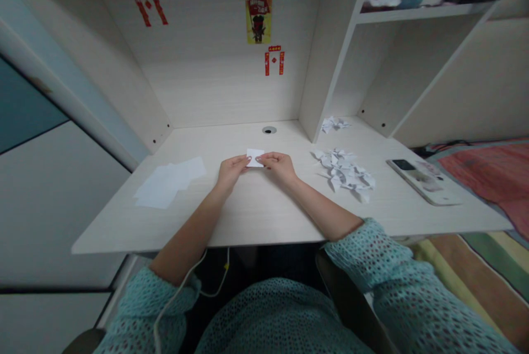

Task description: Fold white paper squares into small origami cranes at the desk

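Between both hands, just above the middle of the desk, is a small white piece of paper (255,154). My left hand (231,171) pinches its left edge between thumb and fingers. On the other side, my right hand (280,165) has closed on the right edge, its thumb lying on the paper's face. The piece looks roughly square; whether it is folded I cannot tell. To the left lie overlapping flat white paper sheets (167,180). A heap of small folded paper pieces (345,171) spreads over the desk to the right of my right hand.
Further back, a smaller cluster of folded paper (334,124) sits by the upright divider (330,56). A phone (425,180) lies at the desk's right. Behind the hands is a round cable hole (269,130). A white cable (182,288) hangs near my left forearm.
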The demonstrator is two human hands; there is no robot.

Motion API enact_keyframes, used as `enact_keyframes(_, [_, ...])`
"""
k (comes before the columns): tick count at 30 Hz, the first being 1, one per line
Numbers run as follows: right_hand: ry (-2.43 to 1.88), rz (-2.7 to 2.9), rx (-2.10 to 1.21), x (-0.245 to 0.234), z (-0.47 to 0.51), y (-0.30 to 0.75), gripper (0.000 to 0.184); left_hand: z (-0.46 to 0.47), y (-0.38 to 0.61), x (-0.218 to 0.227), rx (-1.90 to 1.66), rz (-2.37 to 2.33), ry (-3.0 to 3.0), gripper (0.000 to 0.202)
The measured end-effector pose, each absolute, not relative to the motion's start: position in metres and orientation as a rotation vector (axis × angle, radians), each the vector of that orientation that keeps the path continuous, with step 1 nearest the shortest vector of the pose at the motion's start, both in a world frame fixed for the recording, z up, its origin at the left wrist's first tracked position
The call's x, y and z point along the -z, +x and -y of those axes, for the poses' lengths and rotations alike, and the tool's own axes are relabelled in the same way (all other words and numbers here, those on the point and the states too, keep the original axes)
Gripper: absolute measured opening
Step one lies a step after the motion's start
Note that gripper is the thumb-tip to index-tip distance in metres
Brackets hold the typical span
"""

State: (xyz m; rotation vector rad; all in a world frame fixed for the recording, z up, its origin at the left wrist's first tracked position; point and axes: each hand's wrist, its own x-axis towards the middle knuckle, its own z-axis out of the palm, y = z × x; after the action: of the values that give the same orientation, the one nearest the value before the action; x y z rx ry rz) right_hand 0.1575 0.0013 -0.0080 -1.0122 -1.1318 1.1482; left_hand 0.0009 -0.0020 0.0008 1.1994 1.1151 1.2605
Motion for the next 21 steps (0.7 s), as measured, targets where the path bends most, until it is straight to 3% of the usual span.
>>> enact_keyframes(8, [-0.958,1.125,-1.111,0.009,0.001,0.155,0.029,0.003,0.002,-0.002,-1.28,-1.132,1.234,0.044])
enact_keyframes(14, [-0.904,0.978,-0.977,0.003,0.007,0.152,0.029,0.018,0.012,-0.012,-1.401,-0.989,1.376,0.076])
enact_keyframes(19, [-0.906,1.013,-0.989,0.0,0.011,0.15,0.032,0.02,0.014,-0.013,-1.476,-1.041,1.5,0.038])
enact_keyframes(21, [-0.881,1.026,-1.005,0.001,0.011,0.15,0.032,0.019,0.013,-0.012,-1.497,-1.061,1.486,0.032])
